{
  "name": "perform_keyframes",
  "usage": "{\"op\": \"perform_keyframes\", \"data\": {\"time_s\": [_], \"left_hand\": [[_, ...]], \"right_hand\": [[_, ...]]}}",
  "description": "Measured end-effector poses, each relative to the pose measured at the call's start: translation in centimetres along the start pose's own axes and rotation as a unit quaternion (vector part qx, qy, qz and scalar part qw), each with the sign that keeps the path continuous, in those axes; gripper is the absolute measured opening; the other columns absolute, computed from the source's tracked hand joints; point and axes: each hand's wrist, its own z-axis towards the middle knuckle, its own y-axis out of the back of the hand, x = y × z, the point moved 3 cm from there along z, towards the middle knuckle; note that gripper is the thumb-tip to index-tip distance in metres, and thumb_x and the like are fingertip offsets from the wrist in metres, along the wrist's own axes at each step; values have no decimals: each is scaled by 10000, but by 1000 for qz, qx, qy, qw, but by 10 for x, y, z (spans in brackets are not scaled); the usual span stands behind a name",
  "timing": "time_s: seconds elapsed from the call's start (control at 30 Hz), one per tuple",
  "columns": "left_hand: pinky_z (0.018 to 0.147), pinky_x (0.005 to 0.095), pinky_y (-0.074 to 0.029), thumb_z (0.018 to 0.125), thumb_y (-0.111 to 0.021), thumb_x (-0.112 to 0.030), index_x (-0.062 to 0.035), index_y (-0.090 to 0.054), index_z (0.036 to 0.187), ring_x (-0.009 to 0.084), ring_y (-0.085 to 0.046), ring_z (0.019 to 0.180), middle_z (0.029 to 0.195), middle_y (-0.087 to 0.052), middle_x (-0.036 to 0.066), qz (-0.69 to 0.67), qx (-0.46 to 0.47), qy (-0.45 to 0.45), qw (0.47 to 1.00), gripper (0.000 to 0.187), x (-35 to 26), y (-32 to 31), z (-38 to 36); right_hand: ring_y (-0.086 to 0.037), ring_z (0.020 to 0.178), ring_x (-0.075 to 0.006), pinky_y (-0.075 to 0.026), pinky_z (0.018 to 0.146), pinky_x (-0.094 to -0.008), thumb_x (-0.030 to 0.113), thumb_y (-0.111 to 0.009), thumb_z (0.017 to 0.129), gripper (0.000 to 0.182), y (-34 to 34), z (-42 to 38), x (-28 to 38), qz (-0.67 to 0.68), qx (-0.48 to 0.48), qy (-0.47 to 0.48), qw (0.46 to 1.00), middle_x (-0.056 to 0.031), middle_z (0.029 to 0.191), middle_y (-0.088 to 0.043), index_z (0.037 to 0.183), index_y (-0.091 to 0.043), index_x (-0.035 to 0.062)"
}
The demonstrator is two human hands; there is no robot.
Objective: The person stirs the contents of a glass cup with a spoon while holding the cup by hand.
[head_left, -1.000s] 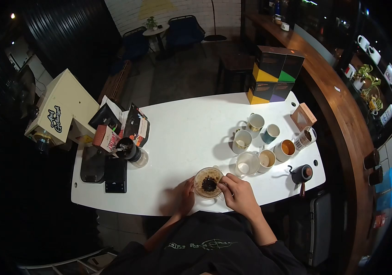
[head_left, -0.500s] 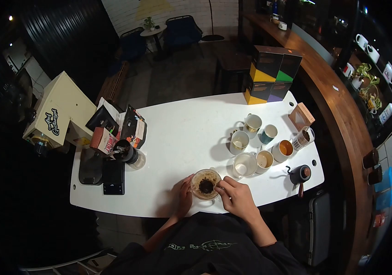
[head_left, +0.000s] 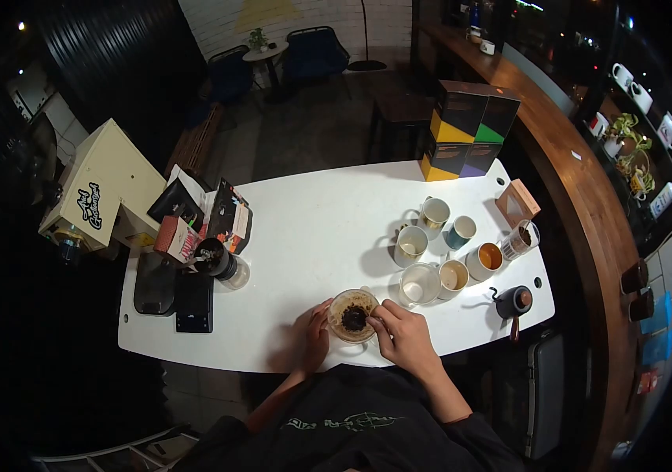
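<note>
A round dripper with a brown-stained paper filter (head_left: 344,328) and dark coffee grounds (head_left: 354,318) inside is at the front edge of the white table (head_left: 312,228). My left hand (head_left: 316,337) rests against its left side, fingers curved along the wall. At the right rim my right hand (head_left: 402,332) is closed in a pinch on the filter's edge. What stands under the dripper is hard to make out. Just to the right are a clear glass vessel (head_left: 419,284) and a cup with pale brown liquid (head_left: 453,275).
More cups (head_left: 410,245), a small kettle (head_left: 515,301) and a pink box (head_left: 517,201) stand on the right. Dark boxes (head_left: 462,130) are stacked at the back. At the left are a grinder (head_left: 108,189), coffee bags (head_left: 230,216) and a black scale (head_left: 195,303).
My right hand has shifted slightly over the dripper's right rim, and the grounds inside look a little disturbed. My left hand stays where it was.
</note>
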Motion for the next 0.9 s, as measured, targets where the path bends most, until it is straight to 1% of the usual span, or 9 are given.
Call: {"op": "perform_keyframes", "data": {"time_s": [0.1,0.17,0.27,0.37,0.43,0.57,0.63,0.73,0.9], "left_hand": [[1215,386,-362,803,-287,213,65,-502,1450,285,-464,1440,1500,-505,183,-15,10,21,1000,697,-3,1,1],[1213,383,-367,801,-282,214,64,-489,1460,279,-458,1444,1499,-499,182,-15,16,22,1000,707,-5,1,1],[1219,383,-361,805,-273,210,69,-469,1462,284,-460,1446,1475,-504,193,-16,14,25,999,700,1,1,-2],[1223,388,-362,807,-269,202,60,-474,1441,285,-482,1432,1432,-529,206,-50,33,80,995,682,25,0,-8],[1219,392,-372,813,-273,195,48,-485,1417,291,-520,1402,1393,-562,210,-7,47,90,995,657,8,3,-3],[1211,396,-387,811,-274,195,35,-489,1415,295,-551,1370,1358,-589,207,-21,39,79,996,661,-6,3,0],[1210,402,-391,810,-278,196,38,-489,1415,297,-549,1374,1372,-583,209,26,33,91,995,660,-9,3,-1],[1212,402,-388,817,-286,193,39,-495,1408,295,-530,1393,1376,-578,209,22,42,62,997,646,-1,3,-1],[1214,394,-377,829,-296,188,40,-489,1409,296,-516,1403,1374,-571,207,3,41,75,996,630,4,2,-3]], "right_hand": [[-629,630,-347,-493,558,-427,78,-692,932,54,-1,0,1,15,4,0,1000,-111,832,-610,937,-652,42],[-668,708,-337,-527,580,-432,113,-686,938,88,-2,-1,-3,-26,31,-7,999,-106,889,-634,982,-649,45],[-667,707,-341,-527,582,-436,115,-678,944,89,-2,-1,0,-6,38,-2,999,-108,887,-629,984,-644,43],[-634,639,-353,-502,566,-435,86,-693,934,59,-3,1,1,8,11,-5,1000,-112,839,-619,947,-659,39],[-636,643,-353,-503,567,-434,86,-693,935,59,-3,1,1,1,16,-7,1000,-112,838,-619,946,-660,39],[-639,648,-354,-504,567,-434,88,-692,936,59,-2,1,3,2,16,-1,1000,-113,839,-623,941,-659,39],[-637,646,-354,-504,567,-434,89,-693,935,63,-4,2,1,-8,12,1,1000,-113,839,-623,938,-656,38],[-633,642,-355,-502,565,-435,90,-696,934,70,-5,2,1,-12,8,5,1000,-114,840,-623,933,-651,37],[-629,639,-357,-500,562,-433,90,-699,931,75,-5,1,0,-7,3,-2,1000,-116,842,-619,936,-647,36]]}}
